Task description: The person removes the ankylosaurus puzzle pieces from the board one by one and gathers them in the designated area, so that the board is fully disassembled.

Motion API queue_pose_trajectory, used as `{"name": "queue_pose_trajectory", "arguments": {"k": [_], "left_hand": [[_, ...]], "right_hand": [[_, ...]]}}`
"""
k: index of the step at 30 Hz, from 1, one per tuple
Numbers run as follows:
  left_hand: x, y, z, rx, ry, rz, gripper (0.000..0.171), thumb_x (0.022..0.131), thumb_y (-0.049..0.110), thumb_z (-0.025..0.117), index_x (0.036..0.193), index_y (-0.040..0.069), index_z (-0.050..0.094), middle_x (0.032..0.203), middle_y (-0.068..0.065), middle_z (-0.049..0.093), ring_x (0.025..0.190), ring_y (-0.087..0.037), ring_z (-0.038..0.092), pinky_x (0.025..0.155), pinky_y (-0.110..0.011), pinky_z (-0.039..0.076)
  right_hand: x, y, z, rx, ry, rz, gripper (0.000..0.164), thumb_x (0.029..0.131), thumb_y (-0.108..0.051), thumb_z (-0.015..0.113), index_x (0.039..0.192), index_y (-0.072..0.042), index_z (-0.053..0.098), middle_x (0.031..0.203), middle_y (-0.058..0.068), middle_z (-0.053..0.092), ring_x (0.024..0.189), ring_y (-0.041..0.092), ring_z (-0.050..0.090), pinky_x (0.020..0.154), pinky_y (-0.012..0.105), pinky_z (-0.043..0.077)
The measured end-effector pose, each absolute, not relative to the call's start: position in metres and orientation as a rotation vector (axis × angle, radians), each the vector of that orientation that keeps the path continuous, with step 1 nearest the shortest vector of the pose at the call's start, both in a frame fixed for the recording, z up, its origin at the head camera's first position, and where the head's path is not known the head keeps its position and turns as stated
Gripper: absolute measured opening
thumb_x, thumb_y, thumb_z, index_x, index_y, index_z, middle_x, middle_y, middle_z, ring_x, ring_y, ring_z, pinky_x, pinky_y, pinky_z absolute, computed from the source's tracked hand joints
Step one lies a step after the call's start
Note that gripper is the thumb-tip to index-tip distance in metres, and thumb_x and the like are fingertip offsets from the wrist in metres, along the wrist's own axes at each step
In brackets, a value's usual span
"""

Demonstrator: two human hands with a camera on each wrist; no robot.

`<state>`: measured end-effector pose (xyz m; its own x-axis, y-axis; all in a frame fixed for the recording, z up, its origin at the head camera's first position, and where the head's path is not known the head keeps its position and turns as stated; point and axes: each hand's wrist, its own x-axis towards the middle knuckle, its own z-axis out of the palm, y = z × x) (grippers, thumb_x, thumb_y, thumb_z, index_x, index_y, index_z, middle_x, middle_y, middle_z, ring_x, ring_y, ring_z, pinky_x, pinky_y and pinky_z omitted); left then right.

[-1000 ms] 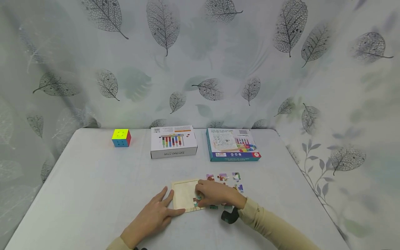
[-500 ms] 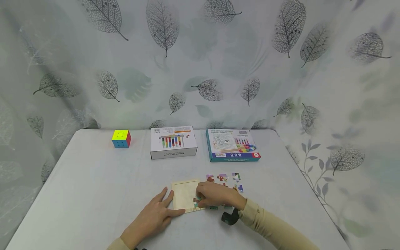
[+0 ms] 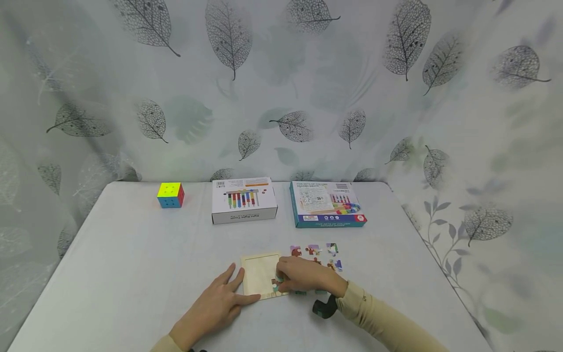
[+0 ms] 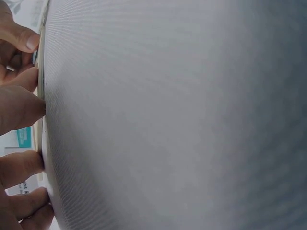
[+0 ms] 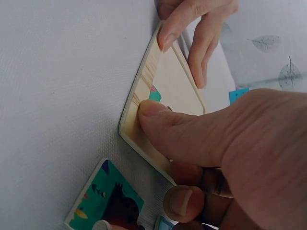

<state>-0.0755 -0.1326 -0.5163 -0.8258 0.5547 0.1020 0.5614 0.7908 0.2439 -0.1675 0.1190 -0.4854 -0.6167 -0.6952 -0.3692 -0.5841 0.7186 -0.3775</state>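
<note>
A pale wooden puzzle tray lies on the white table before me. My left hand rests at its left corner with the fingers spread, thumb on the front edge and fingertips by the left edge. Over the tray's right side is my right hand, fingers curled and thumb down near the front rim. It pinches a puzzle piece, mostly hidden under the thumb; a green part shows in the right wrist view. In the left wrist view, the left fingers touch the tray's edge.
Several loose puzzle pieces lie right of the tray, some behind my right hand. Farther back stand a white box, a teal-edged box and a puzzle cube. A leaf-print curtain hangs behind the table.
My right hand's fingers have shifted very slightly to the right over the tray. My left hand and the tray stay in place.
</note>
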Motion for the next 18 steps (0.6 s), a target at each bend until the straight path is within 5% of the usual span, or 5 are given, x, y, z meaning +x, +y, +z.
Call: {"name": "queue_pose_trajectory", "arguments": {"k": [18], "left_hand": [[-0.0764,-0.1321,-0.5152,-0.911,-3.007,-0.444,0.049,0.087,0.016,0.072,0.124,0.048,0.068,0.143,-0.023,0.058,0.138,-0.05,0.047,0.105,-0.053,0.05]], "right_hand": [[-0.1677,0.1265,-0.4888,-1.065,2.46,-0.395,0.021,0.09,-0.031,0.076,0.101,-0.017,0.065,0.093,-0.008,0.054,0.079,0.001,0.047,0.071,0.013,0.045]]}}
